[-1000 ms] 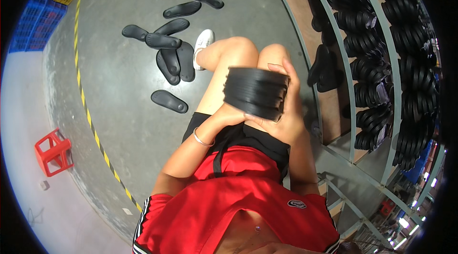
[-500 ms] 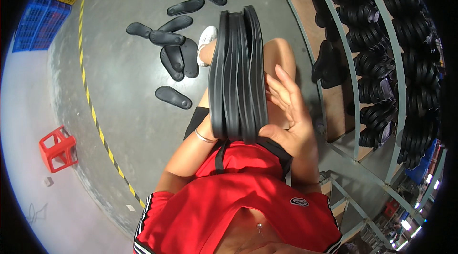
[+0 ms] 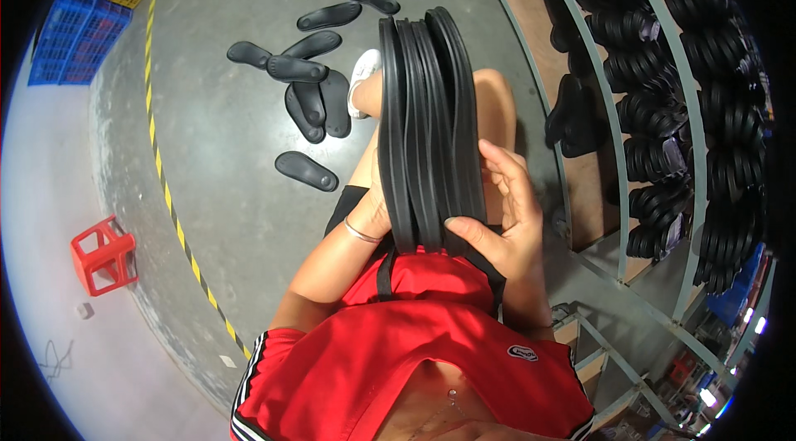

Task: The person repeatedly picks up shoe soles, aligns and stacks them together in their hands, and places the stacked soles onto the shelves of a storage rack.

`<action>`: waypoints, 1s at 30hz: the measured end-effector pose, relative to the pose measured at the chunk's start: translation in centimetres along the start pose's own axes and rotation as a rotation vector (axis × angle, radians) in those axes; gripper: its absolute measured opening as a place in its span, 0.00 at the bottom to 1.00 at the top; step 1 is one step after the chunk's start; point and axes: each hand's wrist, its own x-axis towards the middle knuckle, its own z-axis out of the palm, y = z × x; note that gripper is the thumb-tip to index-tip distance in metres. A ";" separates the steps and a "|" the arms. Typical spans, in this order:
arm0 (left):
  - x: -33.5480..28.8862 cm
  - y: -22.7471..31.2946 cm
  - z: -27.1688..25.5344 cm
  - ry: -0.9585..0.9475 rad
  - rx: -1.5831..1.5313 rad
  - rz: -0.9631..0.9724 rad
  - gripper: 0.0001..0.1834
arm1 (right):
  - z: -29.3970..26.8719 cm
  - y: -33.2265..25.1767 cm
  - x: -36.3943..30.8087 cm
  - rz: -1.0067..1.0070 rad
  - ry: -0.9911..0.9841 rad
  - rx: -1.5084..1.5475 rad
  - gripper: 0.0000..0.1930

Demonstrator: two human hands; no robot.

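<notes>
A stack of several black shoe soles (image 3: 427, 134) stands on edge in front of me, toes pointing away. My left hand (image 3: 381, 202) holds it from the left side, with most of its fingers hidden behind the soles. On the right, the thumb of my right hand (image 3: 516, 221) presses the near part of the stack, and its bent fingers touch the right outer face. Narrow gaps show between some soles at the far end.
Loose black soles (image 3: 306, 171) lie scattered on the grey floor ahead and left. A metal rack (image 3: 615, 122) packed with soles stands close on the right. A red stool (image 3: 104, 255) and blue crates (image 3: 79, 35) are at the left, beyond a yellow-black floor line (image 3: 170, 201).
The stack has shifted slightly right and its soles fan differently. My right hand has closed in, its fingers now bent against the stack's side and the thumb on it.
</notes>
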 end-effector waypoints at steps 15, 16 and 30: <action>-3.0 -0.6 -5.3 0.053 0.025 -0.114 0.28 | 0.4 1.1 -3.1 0.294 0.072 0.267 0.37; -3.2 -0.3 -5.7 0.054 0.026 -0.115 0.28 | 0.4 1.3 -3.3 0.294 0.074 0.269 0.37; 2.8 -1.4 -1.1 -0.360 1.291 0.347 0.34 | -2.2 3.1 -0.5 -0.206 0.214 -0.409 0.38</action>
